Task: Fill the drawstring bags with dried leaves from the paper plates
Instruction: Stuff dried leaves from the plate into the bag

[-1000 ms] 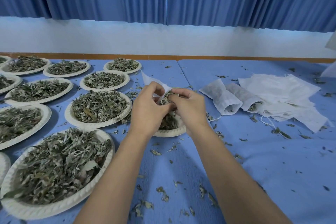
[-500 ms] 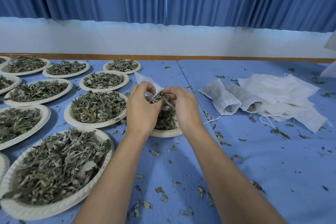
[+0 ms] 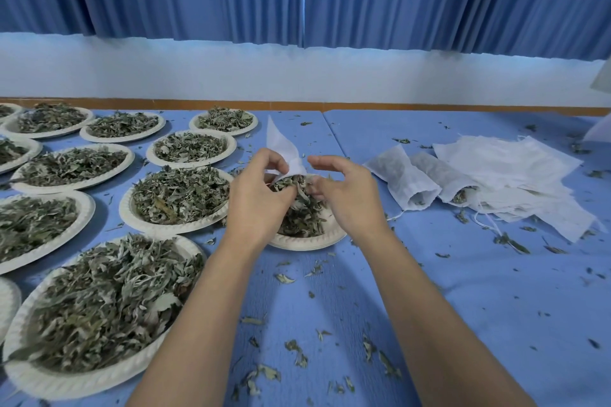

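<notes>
Pinching the drawstring bag [image 3: 281,145] mouth mid-frame, left hand [image 3: 254,205]; right hand [image 3: 350,198] loosely curled over leaves [image 3: 301,211]. Keep that mouth wide imo.

Soft, even light with a cool blue cast fills the scene, bright enough that the leaves [image 3: 301,215] on the central paper plate [image 3: 307,241] show clear detail. It seems to fall from above: only faint, blurred-edged shadows lie on the tablecloth [image 3: 291,311] nearer the camera than that plate, between and beside the forearms [image 3: 205,307]. Left of the plate and nearer the camera the heaped leaves [image 3: 99,307] look smeared and soft, and the forearms swell toward the bottom edge, stretched by the wide lens.
</notes>
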Demonstrator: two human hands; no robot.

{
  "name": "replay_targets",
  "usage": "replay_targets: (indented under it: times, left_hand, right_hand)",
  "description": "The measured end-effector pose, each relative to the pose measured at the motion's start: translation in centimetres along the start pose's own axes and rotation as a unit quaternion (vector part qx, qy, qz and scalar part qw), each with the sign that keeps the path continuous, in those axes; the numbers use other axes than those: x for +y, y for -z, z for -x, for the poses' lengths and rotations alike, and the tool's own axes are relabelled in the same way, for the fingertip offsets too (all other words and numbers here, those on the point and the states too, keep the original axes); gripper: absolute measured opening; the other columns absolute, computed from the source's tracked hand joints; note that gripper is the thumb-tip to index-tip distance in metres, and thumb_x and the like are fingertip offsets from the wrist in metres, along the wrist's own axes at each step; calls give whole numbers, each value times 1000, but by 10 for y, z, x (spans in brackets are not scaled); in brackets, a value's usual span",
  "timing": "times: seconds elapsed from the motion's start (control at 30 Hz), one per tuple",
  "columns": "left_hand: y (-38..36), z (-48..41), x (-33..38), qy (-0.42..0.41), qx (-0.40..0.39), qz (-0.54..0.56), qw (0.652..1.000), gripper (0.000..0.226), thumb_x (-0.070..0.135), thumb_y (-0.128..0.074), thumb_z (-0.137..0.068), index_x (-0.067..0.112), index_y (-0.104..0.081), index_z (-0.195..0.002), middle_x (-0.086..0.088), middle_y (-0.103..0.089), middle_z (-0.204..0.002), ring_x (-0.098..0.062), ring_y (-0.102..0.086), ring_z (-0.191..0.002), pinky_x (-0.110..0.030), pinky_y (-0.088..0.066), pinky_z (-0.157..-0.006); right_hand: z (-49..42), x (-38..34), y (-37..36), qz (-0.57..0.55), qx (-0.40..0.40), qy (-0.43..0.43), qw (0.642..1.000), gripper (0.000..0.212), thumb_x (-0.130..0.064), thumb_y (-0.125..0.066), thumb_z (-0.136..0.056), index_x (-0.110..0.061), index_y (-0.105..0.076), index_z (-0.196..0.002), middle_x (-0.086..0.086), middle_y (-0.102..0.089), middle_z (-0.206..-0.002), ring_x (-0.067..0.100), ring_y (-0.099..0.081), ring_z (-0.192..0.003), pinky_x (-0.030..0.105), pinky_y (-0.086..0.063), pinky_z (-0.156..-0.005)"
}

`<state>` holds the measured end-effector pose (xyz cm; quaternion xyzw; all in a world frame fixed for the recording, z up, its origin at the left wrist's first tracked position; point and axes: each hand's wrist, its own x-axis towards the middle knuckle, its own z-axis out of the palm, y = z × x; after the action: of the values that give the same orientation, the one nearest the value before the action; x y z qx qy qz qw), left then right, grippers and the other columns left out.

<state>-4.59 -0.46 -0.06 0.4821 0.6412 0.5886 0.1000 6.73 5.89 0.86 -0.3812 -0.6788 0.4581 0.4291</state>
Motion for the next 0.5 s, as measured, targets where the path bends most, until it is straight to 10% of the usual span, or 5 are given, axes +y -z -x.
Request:
replay_targets:
  times: [0.27,0.5]
  left_hand:
    - [1,-1,3,18,-11,20,1000,30,6,-73,-78,28,-53,-83,17,-61,-88,-10,-60,-90,-23,-46,-78]
    - [-2,-3,6,41,-3,22,999,29,6,-72,-77,29,-56,-84,19,-61,-89,-7,-60,-89,-16,-46,-76]
  right_hand:
    - [1,7,-1,143,18,106,984,22,-7,-65,-86,-11,-73,-107,1,-74,-98,-8,-59,-67,-3,-39,-65]
    - [3,12,-7,225,69,110,966,14,-16,-56,-92,-13,-68,-99,-1,-70,-92,12,-62,-81,29,-49,-75]
